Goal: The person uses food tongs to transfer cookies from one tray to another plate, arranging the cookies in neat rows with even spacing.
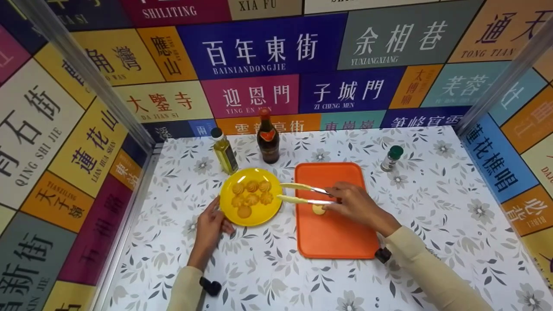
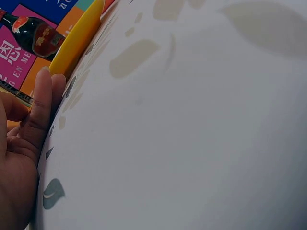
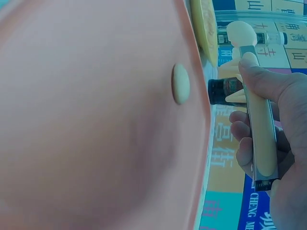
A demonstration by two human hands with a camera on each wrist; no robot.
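My right hand (image 1: 352, 203) grips a pair of tongs (image 1: 298, 186) with pale yellow ends. Their arms stand apart with nothing between them, the tips at the right rim of a yellow plate (image 1: 263, 218). Several swirled cookies (image 1: 252, 199) and a smoother round one (image 1: 244, 211) lie on that plate. My left hand (image 1: 211, 224) rests on the table against the plate's left rim, fingers touching its edge; the left wrist view shows some fingers (image 2: 42, 96) fairly straight. Below the tongs a small round cookie (image 3: 181, 84) lies on an orange tray (image 1: 335, 237).
Behind the plate stand an oil bottle (image 1: 225, 153) and a dark sauce bottle (image 1: 268, 140) with a red cap. A small green-capped shaker (image 1: 392, 158) stands at the back right. Printed walls (image 1: 259, 52) rise behind and beside the flowered tabletop (image 1: 259, 272).
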